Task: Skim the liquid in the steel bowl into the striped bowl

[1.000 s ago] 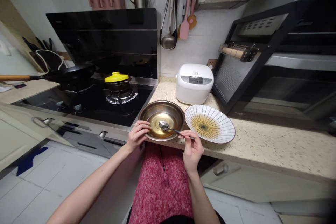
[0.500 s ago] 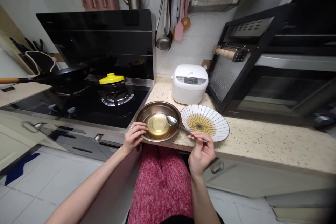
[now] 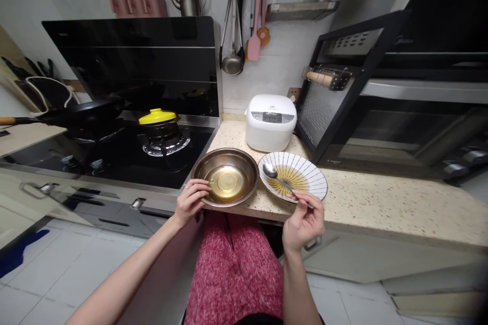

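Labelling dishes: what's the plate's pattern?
The plate is white with dark radiating lines, yellow towards the centre; best in the head view.

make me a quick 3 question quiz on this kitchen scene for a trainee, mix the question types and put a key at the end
1. Short answer: which of the person's hands is at the rim of the metal bowl?
2. True or false: the white rice cooker stands with its top wide open.
3. Fill the gap: the head of the held spoon is over the striped ____.

Key
1. The left hand.
2. False; its top is closed.
3. Plate.
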The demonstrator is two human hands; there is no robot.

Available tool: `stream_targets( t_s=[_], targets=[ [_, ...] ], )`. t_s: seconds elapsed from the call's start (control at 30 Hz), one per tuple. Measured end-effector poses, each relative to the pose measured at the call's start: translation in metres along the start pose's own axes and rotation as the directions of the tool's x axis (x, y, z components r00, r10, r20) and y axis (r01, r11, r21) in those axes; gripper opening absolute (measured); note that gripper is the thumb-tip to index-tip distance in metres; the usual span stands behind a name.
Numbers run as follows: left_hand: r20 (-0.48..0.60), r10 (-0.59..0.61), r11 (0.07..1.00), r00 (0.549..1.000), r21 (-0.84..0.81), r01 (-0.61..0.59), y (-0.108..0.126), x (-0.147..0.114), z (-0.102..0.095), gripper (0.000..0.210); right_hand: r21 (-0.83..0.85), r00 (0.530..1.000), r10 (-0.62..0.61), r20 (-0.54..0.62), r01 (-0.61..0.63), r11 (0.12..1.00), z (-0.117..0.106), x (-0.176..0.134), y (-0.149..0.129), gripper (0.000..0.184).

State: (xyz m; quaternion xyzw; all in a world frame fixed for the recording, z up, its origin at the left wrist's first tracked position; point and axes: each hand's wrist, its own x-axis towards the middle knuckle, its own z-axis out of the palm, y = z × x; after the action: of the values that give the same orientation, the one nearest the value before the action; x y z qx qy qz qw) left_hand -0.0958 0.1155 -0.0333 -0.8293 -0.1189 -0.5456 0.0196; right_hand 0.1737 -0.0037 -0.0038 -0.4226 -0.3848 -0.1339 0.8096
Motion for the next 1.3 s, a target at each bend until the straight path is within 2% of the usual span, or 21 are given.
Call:
stream_targets(
  t_s=[0.13,0.23,0.33,0.5,0.63,0.7,0.77,0.9,1.0,1.1,1.3],
  targets=[
    [0.001,-0.001,1.000,1.000,0.002,0.001,0.001,0.001,-0.001,0.016,-0.094,0.983,-0.162,0.088,0.171,0.981,-0.004,0.002,0.008,0.012],
    [0.003,-0.004,1.000,1.000,-0.003,0.004,0.001,0.001,-0.001,0.017,-0.159,0.932,-0.315,0.181,0.344,0.925,-0.006,0.004,0.011,0.013],
    [0.002,-0.004,1.000,1.000,-0.005,0.004,0.001,0.001,-0.001,0.017,-0.192,0.872,-0.417,0.257,0.469,0.862,-0.005,0.006,0.011,0.015],
    [0.012,-0.007,1.000,1.000,-0.006,0.007,0.001,0.000,-0.001,0.017,-0.172,0.808,-0.486,0.332,0.559,0.811,-0.003,0.006,0.010,0.018],
    [0.009,-0.010,1.000,1.000,-0.004,0.010,0.000,0.000,-0.001,0.016,-0.161,0.796,-0.486,0.360,0.567,0.808,-0.002,0.007,0.009,0.020],
    [0.004,-0.008,1.000,1.000,0.000,0.008,0.000,-0.001,0.000,0.017,-0.160,0.807,-0.477,0.349,0.552,0.818,-0.002,0.006,0.008,0.019],
    [0.003,-0.006,1.000,1.000,0.005,0.006,-0.001,-0.001,0.000,0.018,-0.153,0.837,-0.450,0.312,0.511,0.846,-0.001,0.005,0.006,0.017],
    [0.011,-0.008,1.000,1.000,0.003,0.008,0.000,-0.001,0.000,0.017,-0.084,0.933,-0.304,0.191,0.324,0.942,0.002,-0.003,0.001,0.013],
    [0.013,-0.020,1.000,1.000,-0.011,0.020,0.000,-0.001,-0.001,0.017,0.008,0.972,-0.172,0.159,0.173,0.985,0.006,-0.012,-0.006,0.013],
    [0.019,-0.031,0.999,0.999,-0.018,0.031,0.000,-0.001,-0.001,0.019,0.065,0.968,-0.073,0.240,0.059,0.996,0.011,-0.021,-0.012,0.014],
    [0.026,-0.028,1.000,0.999,-0.004,0.029,0.000,-0.001,-0.001,0.020,0.071,0.912,0.034,0.408,-0.068,0.995,0.019,-0.031,-0.013,0.016]
  ],
)
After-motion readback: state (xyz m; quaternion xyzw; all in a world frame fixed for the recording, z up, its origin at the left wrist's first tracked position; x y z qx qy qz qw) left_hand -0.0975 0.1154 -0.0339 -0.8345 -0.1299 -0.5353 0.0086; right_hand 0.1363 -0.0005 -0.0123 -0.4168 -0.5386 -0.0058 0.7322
